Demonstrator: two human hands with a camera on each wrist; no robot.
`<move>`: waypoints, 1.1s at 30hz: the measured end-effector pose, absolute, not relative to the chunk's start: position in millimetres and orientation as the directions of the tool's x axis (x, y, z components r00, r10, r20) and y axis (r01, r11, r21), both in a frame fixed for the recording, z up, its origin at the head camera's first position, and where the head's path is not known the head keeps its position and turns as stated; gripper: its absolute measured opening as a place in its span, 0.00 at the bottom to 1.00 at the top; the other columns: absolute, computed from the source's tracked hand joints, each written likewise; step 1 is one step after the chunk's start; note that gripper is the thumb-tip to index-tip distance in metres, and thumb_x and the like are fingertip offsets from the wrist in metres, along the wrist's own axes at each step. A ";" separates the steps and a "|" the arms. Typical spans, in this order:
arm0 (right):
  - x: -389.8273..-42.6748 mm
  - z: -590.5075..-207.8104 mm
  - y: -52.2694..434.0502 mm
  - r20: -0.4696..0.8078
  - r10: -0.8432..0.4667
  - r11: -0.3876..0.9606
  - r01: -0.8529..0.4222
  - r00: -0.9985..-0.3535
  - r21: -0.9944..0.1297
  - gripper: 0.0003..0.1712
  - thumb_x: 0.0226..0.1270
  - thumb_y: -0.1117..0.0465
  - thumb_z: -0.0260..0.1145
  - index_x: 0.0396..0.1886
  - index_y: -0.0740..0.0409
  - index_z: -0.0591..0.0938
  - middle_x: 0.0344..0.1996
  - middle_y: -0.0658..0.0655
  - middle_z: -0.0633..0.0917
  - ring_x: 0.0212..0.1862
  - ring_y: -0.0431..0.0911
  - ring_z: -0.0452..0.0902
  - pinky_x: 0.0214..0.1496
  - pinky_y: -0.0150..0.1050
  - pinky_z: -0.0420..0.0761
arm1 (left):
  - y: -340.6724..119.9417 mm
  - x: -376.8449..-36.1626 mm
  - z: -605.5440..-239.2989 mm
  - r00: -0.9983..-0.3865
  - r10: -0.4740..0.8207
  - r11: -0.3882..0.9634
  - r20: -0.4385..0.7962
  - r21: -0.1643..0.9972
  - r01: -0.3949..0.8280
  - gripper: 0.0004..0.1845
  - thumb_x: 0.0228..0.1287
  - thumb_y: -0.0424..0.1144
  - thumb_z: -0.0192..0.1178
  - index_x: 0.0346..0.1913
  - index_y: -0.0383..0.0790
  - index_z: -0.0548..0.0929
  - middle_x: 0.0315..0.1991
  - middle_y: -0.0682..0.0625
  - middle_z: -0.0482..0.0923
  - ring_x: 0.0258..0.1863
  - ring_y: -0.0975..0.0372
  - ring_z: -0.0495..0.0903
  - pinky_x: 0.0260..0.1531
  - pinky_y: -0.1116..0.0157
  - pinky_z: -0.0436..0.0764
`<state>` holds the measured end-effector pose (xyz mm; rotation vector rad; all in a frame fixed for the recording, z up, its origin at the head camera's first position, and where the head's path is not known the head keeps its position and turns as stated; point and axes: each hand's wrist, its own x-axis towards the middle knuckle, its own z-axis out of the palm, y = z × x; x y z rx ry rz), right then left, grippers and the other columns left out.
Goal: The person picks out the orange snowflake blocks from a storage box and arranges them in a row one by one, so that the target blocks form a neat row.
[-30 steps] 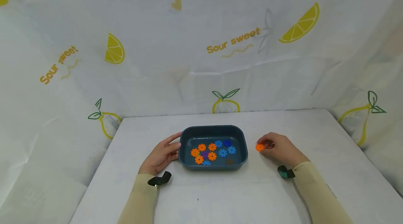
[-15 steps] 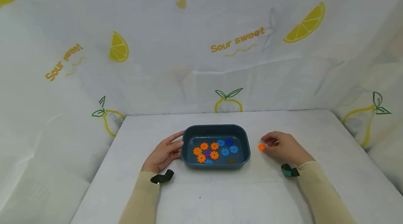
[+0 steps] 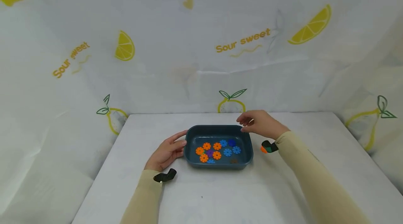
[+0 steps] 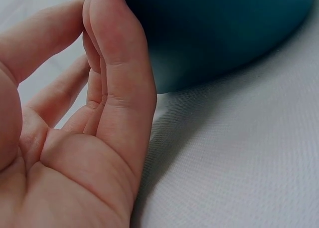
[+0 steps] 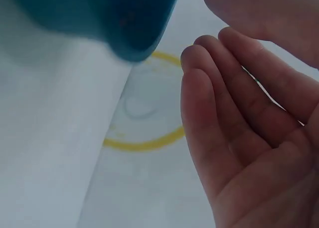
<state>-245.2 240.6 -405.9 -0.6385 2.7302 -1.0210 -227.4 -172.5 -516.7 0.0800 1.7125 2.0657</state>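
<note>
In the head view a dark blue-green tray holds several flower-shaped plastic discs: orange discs, light blue discs, a purple disc, a dark blue disc and a brown one. My left hand grips the tray's left side, thumb at the rim and fingers against the outer wall. Beside the tray's back right corner is my right hand, fingers loosely bent and holding nothing. On the table, a single orange disc lies partly hidden by my right wrist strap.
The white table reaches back to a hanging cloth printed with lemons. Black straps are on both wrists, the left strap resting close to the tray's front left.
My right hand has let go of the orange disc on the table, then moved up and left to the tray's back right corner. My left hand stays at the tray.
</note>
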 end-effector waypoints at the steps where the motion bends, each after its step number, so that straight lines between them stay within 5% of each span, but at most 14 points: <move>1: -248.3 -404.0 233.9 -0.016 -0.462 0.670 -0.337 -0.886 -0.662 0.18 0.72 0.61 0.77 0.59 0.54 0.88 0.54 0.61 0.89 0.53 0.49 0.85 0.61 0.51 0.86 | -172.1 -228.1 -517.5 -0.895 0.376 -0.126 -0.240 0.943 -0.306 0.32 0.78 0.40 0.68 0.80 0.52 0.73 0.47 0.52 0.88 0.38 0.63 0.84 0.44 0.68 0.87; 16: -265.6 -422.8 158.1 -0.206 -0.630 0.703 -0.437 -0.748 -0.561 0.18 0.70 0.64 0.78 0.58 0.56 0.89 0.51 0.54 0.91 0.50 0.44 0.85 0.60 0.44 0.87 | -168.5 -231.5 -517.0 -0.887 0.395 -0.128 -0.240 0.942 -0.312 0.31 0.78 0.40 0.67 0.80 0.53 0.73 0.45 0.52 0.86 0.38 0.62 0.82 0.43 0.68 0.86; 33: -263.0 -447.2 131.5 -0.265 -0.607 0.781 -0.501 -0.749 -0.373 0.17 0.67 0.61 0.81 0.54 0.55 0.90 0.45 0.49 0.89 0.45 0.42 0.81 0.59 0.47 0.86 | -173.7 -230.5 -515.0 -0.894 0.377 -0.133 -0.241 0.941 -0.310 0.33 0.76 0.40 0.69 0.80 0.53 0.74 0.48 0.52 0.88 0.38 0.63 0.84 0.44 0.68 0.87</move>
